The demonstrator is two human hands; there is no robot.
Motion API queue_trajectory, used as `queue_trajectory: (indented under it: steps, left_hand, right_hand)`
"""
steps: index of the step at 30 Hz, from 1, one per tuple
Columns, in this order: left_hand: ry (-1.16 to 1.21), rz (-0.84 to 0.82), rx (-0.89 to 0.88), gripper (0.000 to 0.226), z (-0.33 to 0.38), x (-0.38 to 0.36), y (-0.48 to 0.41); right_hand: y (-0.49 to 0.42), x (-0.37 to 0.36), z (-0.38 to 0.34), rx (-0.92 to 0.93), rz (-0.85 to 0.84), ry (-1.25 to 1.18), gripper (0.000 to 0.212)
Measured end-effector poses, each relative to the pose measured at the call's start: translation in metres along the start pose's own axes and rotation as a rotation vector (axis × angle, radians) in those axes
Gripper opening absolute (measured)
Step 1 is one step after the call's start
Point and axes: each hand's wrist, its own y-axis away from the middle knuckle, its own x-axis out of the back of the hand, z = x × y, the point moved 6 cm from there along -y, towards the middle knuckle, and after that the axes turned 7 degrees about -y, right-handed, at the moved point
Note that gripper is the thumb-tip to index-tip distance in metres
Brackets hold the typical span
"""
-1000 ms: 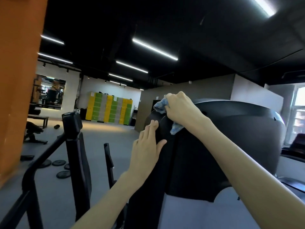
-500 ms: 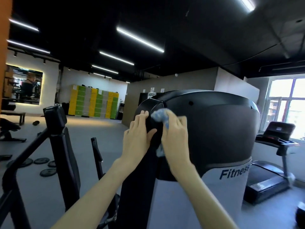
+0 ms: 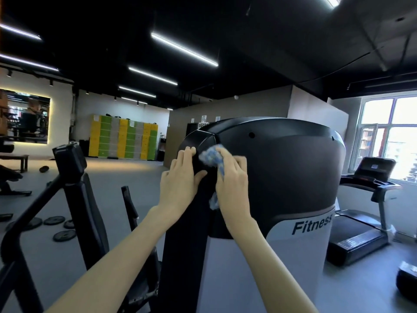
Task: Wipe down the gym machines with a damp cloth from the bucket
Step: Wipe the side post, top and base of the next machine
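Observation:
A big black and grey gym machine housing (image 3: pixel 293 172) marked "Fitness" fills the middle of the view. My right hand (image 3: pixel 232 179) presses a light blue cloth (image 3: pixel 211 155) against the housing's left front, and a bit of the cloth hangs below my palm. My left hand (image 3: pixel 180 179) rests on the black rounded edge just left of the cloth, fingers straight and thumb spread towards my right hand. No bucket is in sight.
A black padded frame (image 3: pixel 70 159) and handle bars stand at the left. Several weight plates (image 3: pixel 64 235) lie on the grey floor. A treadmill (image 3: pixel 370 184) stands at the right by the window. A dark object (image 3: pixel 406 281) sits at the lower right.
My right hand has brought the cloth down from the top edge of the housing onto its front face. The view has swung right, so the treadmill and window show.

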Motion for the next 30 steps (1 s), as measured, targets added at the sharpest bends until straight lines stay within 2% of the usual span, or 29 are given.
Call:
queue_trajectory:
  steps: [3, 5, 7, 9, 15, 20, 24, 26, 30]
  left_hand:
    - [-0.038, -0.042, 0.026, 0.048, 0.003, 0.002, -0.002]
    - [-0.053, -0.07, 0.046, 0.048, 0.006, 0.003, -0.004]
    - [-0.053, -0.092, 0.067, 0.049, 0.008, 0.004, -0.005]
    - [-0.046, -0.104, 0.074, 0.05, 0.009, 0.004, -0.005]
    - [-0.061, -0.107, 0.069, 0.049, 0.012, 0.005, -0.006]
    - [-0.063, -0.088, 0.096, 0.05, 0.02, 0.006, -0.008]
    - [-0.104, -0.067, 0.103, 0.056, 0.025, 0.008, -0.005]
    - [-0.142, -0.036, 0.071, 0.06, 0.03, 0.009, -0.003]
    - [-0.183, 0.077, -0.106, 0.067, 0.057, 0.008, -0.003]
  right_hand:
    - [0.011, 0.019, -0.002, 0.145, -0.186, 0.038, 0.032]
    - [-0.018, 0.038, 0.005, 0.126, -0.122, 0.048, 0.026]
    - [-0.046, 0.054, 0.021, 0.019, -0.033, 0.008, 0.036]
    - [-0.049, 0.06, 0.033, 0.01, 0.011, 0.023, 0.04]
    - [-0.053, 0.056, 0.036, 0.005, -0.035, 0.076, 0.043]
    - [-0.065, 0.051, 0.041, 0.008, -0.098, 0.069, 0.033]
    - [-0.067, 0.05, 0.044, 0.029, -0.106, 0.02, 0.033]
    - [-0.061, 0.054, 0.042, 0.104, -0.098, 0.041, 0.042]
    - [-0.055, 0.056, 0.041, 0.175, -0.112, 0.102, 0.056]
